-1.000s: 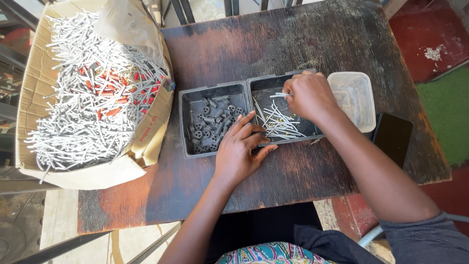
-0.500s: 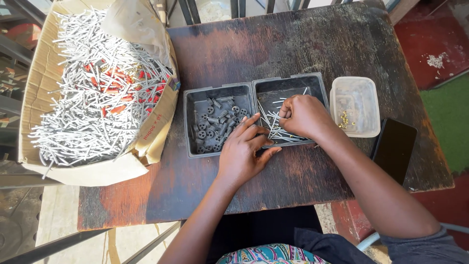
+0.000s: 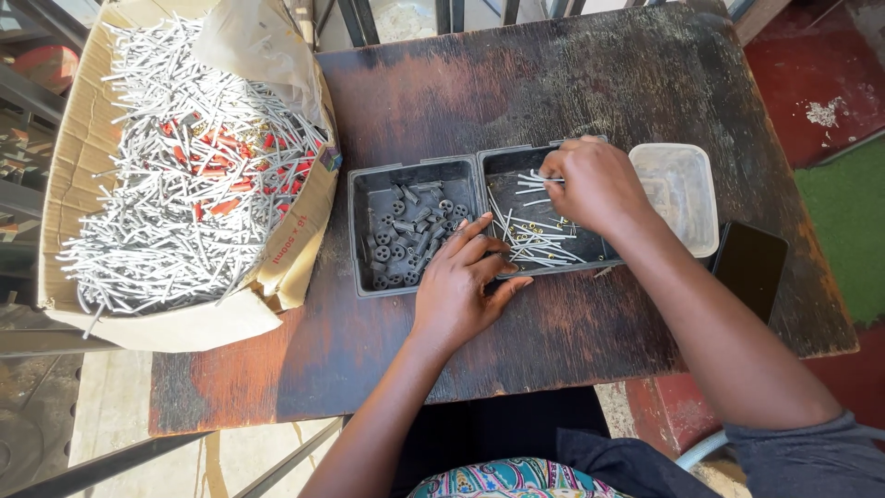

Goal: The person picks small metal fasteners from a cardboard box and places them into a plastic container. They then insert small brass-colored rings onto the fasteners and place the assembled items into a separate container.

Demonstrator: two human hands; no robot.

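- Head view, centre of the frame: the right hand (image 3: 595,184) hovers over the right black tray (image 3: 516,166), fingers pinched together on a thin grey pin (image 3: 533,181).
- More pins (image 3: 530,238) lie loose in that tray.
- The left hand (image 3: 461,286) rests on the near rim between both trays, fingers spread, gripping nothing, beside the left black tray (image 3: 364,231) of small grey parts (image 3: 406,240).
- Upper left: a cardboard box (image 3: 88,157) heaped with grey rods (image 3: 157,212).
- Right: a clear plastic tub (image 3: 687,198) on the dark wooden table (image 3: 553,83).

Small assembly workshop, informal. Evidence: worn, dark-stained wooden desk (image 3: 572,83); cardboard box (image 3: 74,175) heaped with grey metal pins; black two-compartment parts tray (image 3: 477,171) holding sorted small fittings and pins; clear plastic tub (image 3: 687,198); bare concrete floor (image 3: 111,424).
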